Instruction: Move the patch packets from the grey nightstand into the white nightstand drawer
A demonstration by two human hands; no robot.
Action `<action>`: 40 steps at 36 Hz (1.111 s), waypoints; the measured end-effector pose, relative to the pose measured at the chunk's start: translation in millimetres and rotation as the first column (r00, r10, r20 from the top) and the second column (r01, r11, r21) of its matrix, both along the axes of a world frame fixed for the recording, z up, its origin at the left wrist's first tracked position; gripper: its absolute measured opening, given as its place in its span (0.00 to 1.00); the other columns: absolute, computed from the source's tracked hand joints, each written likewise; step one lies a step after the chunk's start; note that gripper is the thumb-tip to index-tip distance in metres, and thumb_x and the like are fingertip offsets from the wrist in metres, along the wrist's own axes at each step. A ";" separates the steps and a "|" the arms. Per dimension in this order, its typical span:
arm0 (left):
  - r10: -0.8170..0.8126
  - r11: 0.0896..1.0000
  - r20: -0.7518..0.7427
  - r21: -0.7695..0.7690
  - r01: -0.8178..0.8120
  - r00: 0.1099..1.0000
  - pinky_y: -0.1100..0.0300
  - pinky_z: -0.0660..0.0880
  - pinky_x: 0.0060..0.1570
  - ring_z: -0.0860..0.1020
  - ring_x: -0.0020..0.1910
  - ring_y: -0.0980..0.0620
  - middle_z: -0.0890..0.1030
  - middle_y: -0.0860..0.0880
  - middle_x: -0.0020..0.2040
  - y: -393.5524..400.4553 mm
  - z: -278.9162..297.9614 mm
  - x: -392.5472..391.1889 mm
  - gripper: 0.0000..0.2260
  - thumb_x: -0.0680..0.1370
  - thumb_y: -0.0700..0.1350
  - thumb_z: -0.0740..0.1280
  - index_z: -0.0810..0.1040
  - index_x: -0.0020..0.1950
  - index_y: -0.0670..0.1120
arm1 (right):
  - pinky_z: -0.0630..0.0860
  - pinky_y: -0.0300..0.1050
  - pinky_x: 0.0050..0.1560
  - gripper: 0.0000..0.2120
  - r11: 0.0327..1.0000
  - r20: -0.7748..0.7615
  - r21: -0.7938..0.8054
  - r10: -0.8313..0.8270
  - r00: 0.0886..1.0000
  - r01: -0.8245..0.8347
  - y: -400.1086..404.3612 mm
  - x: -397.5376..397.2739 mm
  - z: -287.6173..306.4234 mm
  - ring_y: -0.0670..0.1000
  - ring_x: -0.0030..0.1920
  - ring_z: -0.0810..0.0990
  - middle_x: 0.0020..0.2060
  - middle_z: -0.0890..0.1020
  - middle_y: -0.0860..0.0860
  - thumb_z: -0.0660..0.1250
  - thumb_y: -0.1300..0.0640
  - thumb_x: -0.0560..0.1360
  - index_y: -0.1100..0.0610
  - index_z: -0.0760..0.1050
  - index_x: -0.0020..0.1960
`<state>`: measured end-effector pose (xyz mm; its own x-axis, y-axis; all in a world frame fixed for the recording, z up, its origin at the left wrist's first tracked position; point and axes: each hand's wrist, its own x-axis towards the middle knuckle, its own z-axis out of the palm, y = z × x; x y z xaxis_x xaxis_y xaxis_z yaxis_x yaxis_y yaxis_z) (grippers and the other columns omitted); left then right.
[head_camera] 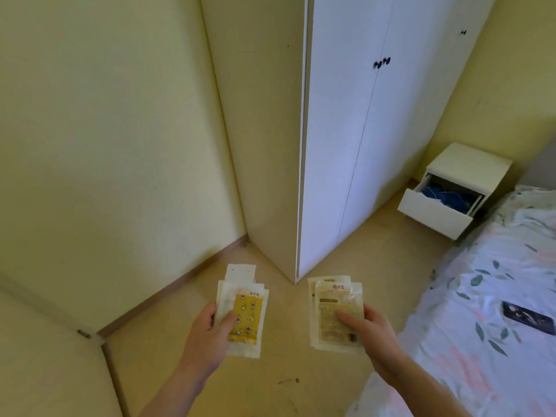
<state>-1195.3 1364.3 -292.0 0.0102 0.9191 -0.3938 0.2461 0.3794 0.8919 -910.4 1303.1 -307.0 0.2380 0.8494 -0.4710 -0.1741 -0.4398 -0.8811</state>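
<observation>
My left hand (207, 329) holds a stack of patch packets (246, 311), thumb on top; the front packet has a yellow patterned patch. My right hand (367, 326) grips a second stack of pale packets (334, 305) with printed text, thumb across the front. Both stacks are held above the floor in front of me. The white nightstand (469, 164) stands far right by the bed, its drawer (433, 212) pulled open with blue items inside. The grey nightstand is out of view.
A tall white wardrobe (346, 130) with dark knobs stands ahead, between me and the nightstand. A bed with a floral cover (496, 296) fills the right side, a dark phone (529, 317) lying on it. Yellow walls close the left; bare floor runs between wardrobe and bed.
</observation>
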 end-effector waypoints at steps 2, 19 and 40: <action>-0.054 0.998 0.004 -0.006 0.054 0.999 0.47 0.82 0.50 0.86 0.45 0.50 0.87 0.50 0.47 30.1 0.9 1.8 0.07 0.83 0.41 0.63 0.80 0.54 0.49 | 0.82 0.56 0.54 0.12 0.998 -0.004 0.005 -0.055 0.998 0.055 15.4 -3.4 0.3 0.56 0.51 0.88 0.50 0.88 0.54 0.70 0.62 0.78 0.58 0.80 0.61; -0.607 0.793 0.049 -0.023 0.609 0.793 0.53 0.80 0.49 0.86 0.48 0.51 0.87 0.51 0.49 207.6 -4.0 191.5 0.08 0.83 0.44 0.63 0.81 0.58 0.50 | 0.83 0.51 0.48 0.11 0.814 -0.004 -0.010 -0.580 0.814 0.580 53.0 108.3 0.7 0.55 0.49 0.88 0.49 0.88 0.54 0.69 0.60 0.79 0.58 0.81 0.61; -0.632 0.770 0.072 -0.049 0.636 0.771 0.47 0.80 0.55 0.84 0.51 0.47 0.86 0.48 0.50 391.5 -23.9 481.3 0.07 0.83 0.44 0.64 0.80 0.59 0.50 | 0.81 0.46 0.47 0.08 0.747 -0.020 -0.001 -0.664 0.747 0.664 224.0 368.5 22.0 0.52 0.48 0.88 0.48 0.88 0.52 0.69 0.62 0.80 0.56 0.82 0.58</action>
<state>-714.0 1755.8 -316.0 0.6018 0.6685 -0.4370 0.4098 0.2112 0.8874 -541.9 1527.0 -285.0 0.7346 0.4825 -0.4770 -0.4366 -0.2021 -0.8767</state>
